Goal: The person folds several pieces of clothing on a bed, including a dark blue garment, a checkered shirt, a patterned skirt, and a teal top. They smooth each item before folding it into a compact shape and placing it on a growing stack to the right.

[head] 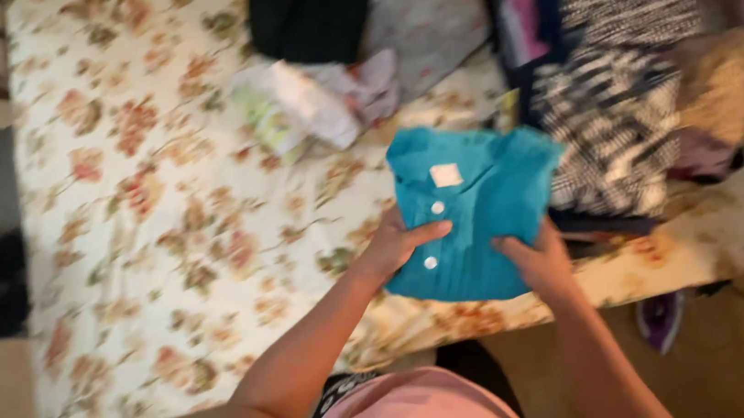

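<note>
Head view: bed with floral sheet (159, 214) takes up the left. Left hand (396, 244) has its grip closed on the lower left edge of a folded teal shirt (473, 210), thumb across the button placket. Right hand (542, 259) grips the shirt's right edge. Shirt held just above the bed's near edge. Black-and-white patterned clothes pile (616, 124) right of it.

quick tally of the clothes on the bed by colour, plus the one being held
teal buttoned shirt, held by left hand and right hand: 1
black garment: 1
black-and-white patterned garments: 1 pile, count unclear
white crumpled cloth: 1
tan garment: 1
grey cloth: 1
total: 6 groups on the floral bedsheet; the heap is too blurred for more
</note>
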